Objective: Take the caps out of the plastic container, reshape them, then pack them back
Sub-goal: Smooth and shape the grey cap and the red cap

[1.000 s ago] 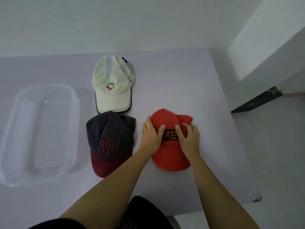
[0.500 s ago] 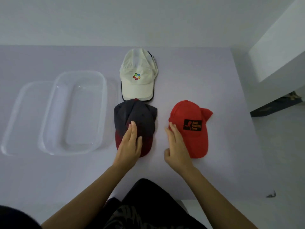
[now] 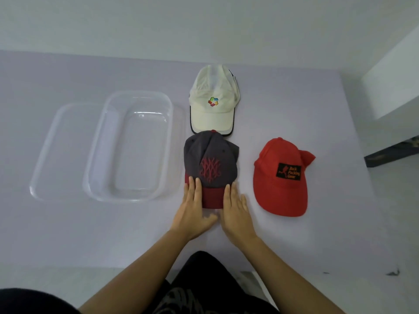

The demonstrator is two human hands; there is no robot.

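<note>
Both hands are flat with fingers straight, gripping nothing. The left hand [image 3: 192, 211] lies fingers-first on the left side of the maroon brim. The right hand [image 3: 237, 211] touches the brim's right edge, palm down on the worktop [image 3: 306, 241].

The grey-and-maroon cap [image 3: 210, 164] sits between the hands, crown pointing away from the person. Its top button touches the brim of the white cap [image 3: 213, 105] behind it. The red cap [image 3: 281, 177] lies to the right, apart from both, with its back flap sticking out sideways. All three caps are out. The clear plastic container [image 3: 136, 95] is to the left, holding nothing, with what looks like its lid [image 3: 45, 155] partly under or beside it.

Risks as I see them:
- Pushing the grey cap forward to grab it would likely shove the white cap, since they already touch.
- Flat fingers give no real hold. If the hands squeeze in from both sides, the brim may buckle or the crown fold instead of rounding out.
- The grey crown looks soft and creased, so pressing down on it would flatten it further.
- The container looks light and could skid when a cap goes in one-handed.
- Stacking three caps in it could crush the shaped crowns. I can't tell if the fit is tight.
- The red cap's loose flap could snag on the rim.
</note>
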